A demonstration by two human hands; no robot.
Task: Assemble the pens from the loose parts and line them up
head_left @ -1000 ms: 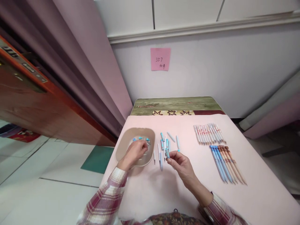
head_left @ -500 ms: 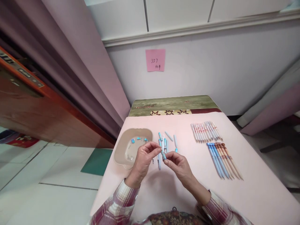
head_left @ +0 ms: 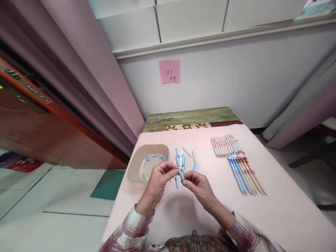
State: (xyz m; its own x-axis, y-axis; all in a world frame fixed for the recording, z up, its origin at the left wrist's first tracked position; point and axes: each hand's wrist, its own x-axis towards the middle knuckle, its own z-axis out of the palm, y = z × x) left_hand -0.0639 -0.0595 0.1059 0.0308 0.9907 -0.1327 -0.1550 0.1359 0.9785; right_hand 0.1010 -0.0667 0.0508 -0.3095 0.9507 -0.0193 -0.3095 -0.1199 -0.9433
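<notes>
Between my two hands is a short blue pen part [head_left: 181, 174], pinched at both ends above the table. My left hand [head_left: 163, 176] grips its upper end with thumb and forefinger closed. The lower end sits between the thumb and fingertips of my right hand [head_left: 197, 184]. Just behind the hands lie loose light-blue pen barrels [head_left: 194, 156], blue pieces and thin white refills [head_left: 181, 158]. Left of my left hand stands a beige plastic basin [head_left: 133, 171] with several small bright-blue parts [head_left: 154, 155] and tiny clear or metal bits inside.
On the right, a row of white patterned pens [head_left: 227, 146] lies behind a row of blue and tan pens [head_left: 246, 176]. A pink cloth [head_left: 210, 220] covers the table. Behind it is a wall with a pink note [head_left: 169, 71]; a brown door [head_left: 52, 133] stands left.
The view has shifted slightly, moving the table items a little left in the picture. Both hands keep hold of the blue pen part, with hardly any change in grip.
</notes>
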